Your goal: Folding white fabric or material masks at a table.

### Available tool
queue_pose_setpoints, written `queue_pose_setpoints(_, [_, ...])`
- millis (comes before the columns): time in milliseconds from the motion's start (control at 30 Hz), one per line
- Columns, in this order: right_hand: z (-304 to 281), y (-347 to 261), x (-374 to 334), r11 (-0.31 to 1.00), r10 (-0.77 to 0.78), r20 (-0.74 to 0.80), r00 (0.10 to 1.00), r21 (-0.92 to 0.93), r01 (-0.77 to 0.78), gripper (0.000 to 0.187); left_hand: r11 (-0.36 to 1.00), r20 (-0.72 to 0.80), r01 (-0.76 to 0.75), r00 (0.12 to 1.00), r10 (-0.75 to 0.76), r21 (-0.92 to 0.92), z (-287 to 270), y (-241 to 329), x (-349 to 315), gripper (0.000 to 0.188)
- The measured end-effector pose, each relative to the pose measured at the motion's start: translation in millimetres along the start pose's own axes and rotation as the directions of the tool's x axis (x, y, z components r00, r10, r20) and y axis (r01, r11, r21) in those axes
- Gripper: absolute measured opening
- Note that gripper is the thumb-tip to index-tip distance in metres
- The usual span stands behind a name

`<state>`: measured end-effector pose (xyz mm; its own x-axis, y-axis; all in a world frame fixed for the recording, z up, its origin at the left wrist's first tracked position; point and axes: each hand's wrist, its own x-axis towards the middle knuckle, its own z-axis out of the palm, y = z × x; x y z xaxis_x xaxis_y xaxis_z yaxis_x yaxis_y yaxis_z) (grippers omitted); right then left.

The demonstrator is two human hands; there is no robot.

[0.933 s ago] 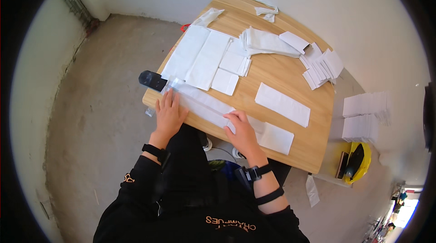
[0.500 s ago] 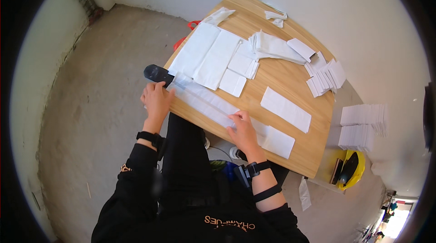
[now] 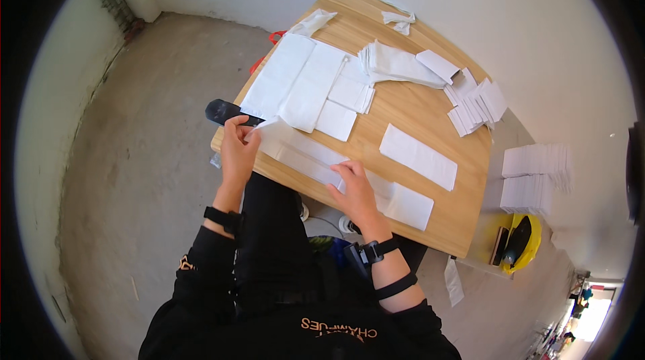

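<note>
A long, thin, translucent white sheet [image 3: 295, 155] lies along the near left edge of the wooden table. Its left end is lifted, pinched between the thumb and fingers of my left hand [image 3: 238, 158]. Midway along, my right hand [image 3: 357, 197] has its fingers closed on the sheet. At the sheet's right end a white folded piece [image 3: 413, 210] lies flat; where the two meet is hard to make out. Beside my left fingers a black rounded object [image 3: 224, 112] pokes out past the table edge, partly covered.
On the table [image 3: 430, 222] lie large white sheets [image 3: 289, 77], a single white rectangle [image 3: 418, 157], a fanned white stack [image 3: 403, 64] and small white packets [image 3: 478, 108]. Lower right are more stacks [image 3: 527, 188] and a yellow bag [image 3: 531, 246].
My left hand has closed on the sheet's left end and raised it off the table. My right hand stays near the sheet's middle. The view has shifted slightly.
</note>
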<state>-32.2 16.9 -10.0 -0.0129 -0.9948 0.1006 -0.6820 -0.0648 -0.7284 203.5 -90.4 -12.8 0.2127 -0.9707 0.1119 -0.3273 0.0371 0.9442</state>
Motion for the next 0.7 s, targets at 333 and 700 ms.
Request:
queue_pose_setpoints(333, [-27,-54,-26,0.194,0.545,0.215,0.811,0.908,-0.371,0.033,0.731,0.311,-0.679,0.71,0.632,0.065,52,101,-98,0.039])
queue_pose_setpoints(700, [-143,-7,-87,0.484,0.543,-0.055,0.838,0.836,-0.259,0.019,0.754,0.418,-0.644,0.725,0.547,0.131,103,69,-131,0.1])
